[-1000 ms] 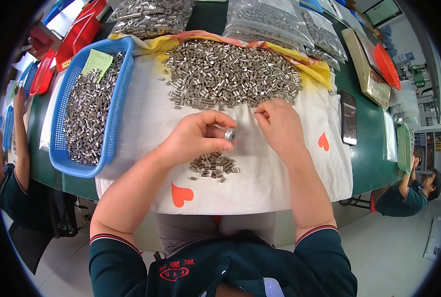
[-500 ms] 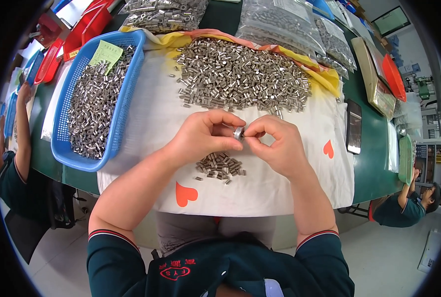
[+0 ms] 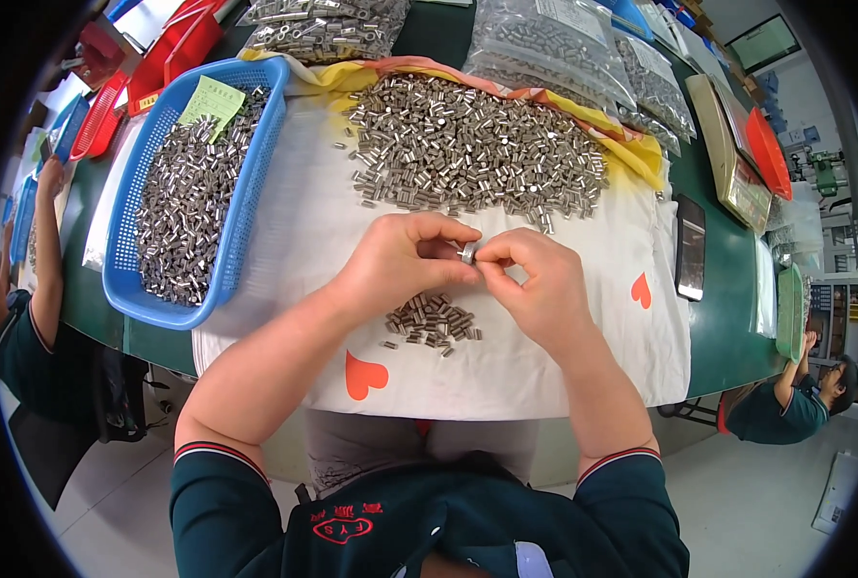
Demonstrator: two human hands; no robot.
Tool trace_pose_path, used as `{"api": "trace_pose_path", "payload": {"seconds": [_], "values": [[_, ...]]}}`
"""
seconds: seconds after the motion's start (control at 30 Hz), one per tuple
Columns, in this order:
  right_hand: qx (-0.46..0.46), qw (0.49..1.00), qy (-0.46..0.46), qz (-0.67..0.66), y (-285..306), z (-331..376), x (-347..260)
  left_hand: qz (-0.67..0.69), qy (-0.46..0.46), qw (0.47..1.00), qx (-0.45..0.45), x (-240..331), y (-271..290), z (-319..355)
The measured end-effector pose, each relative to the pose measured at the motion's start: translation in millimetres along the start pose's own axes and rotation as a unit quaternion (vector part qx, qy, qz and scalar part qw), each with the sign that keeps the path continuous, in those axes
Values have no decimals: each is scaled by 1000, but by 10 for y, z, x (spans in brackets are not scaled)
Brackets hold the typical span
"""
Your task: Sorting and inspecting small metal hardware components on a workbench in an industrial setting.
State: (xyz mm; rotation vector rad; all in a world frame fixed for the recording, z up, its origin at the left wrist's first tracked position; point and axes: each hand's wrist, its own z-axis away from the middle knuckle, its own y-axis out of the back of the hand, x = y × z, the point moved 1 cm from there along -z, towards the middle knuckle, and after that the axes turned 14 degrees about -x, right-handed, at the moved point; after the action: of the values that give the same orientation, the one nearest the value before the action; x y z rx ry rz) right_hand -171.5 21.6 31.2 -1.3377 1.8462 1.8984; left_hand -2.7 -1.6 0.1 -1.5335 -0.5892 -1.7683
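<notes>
Between my fingertips is a small round metal piece (image 3: pixel 468 252), silvery and ring-like, with a thin pin-like part sticking out of its left side. My left hand (image 3: pixel 405 255) is closed about it from the left, thumb below and fingers above. From the right, my right hand (image 3: pixel 533 275) pinches at the same piece; its fingertips hide part of it. Just below my hands lies a small pile of short metal cylinders (image 3: pixel 434 321) on the white cloth (image 3: pixel 487 380). Beyond my hands spreads a large heap of similar cylinders (image 3: pixel 477 144).
At the left stands a blue plastic basket (image 3: pixel 118 255) full of metal cylinders, with a yellow-green slip (image 3: pixel 211 104) on top. Bags of metal parts (image 3: pixel 554 43) line the back. A dark phone (image 3: pixel 689 248) lies at the right. Co-workers sit at both sides.
Both hands stay at almost the same spot with the round metal piece between them. The piece looks slightly turned, with a thin part now showing on its left. The whole view has shifted a little.
</notes>
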Motion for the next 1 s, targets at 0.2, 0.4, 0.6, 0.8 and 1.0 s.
{"api": "trace_pose_path", "payload": {"seconds": [0.2,0.4,0.6,0.8,1.0], "values": [[-120,968,-125,-180,155,-45,63,37,11,998,-48,29,-2,16],[-71,978,-183,-78,422,-15,352,-66,17,991,-113,71,-38,89],[-102,968,-215,75,442,-8,486,-91,-1,981,-173,88,-18,92],[-119,960,-193,167,394,-15,467,-16,0,990,-142,67,21,73],[-105,958,-177,200,363,-11,443,-23,12,993,-117,108,14,71]]}}
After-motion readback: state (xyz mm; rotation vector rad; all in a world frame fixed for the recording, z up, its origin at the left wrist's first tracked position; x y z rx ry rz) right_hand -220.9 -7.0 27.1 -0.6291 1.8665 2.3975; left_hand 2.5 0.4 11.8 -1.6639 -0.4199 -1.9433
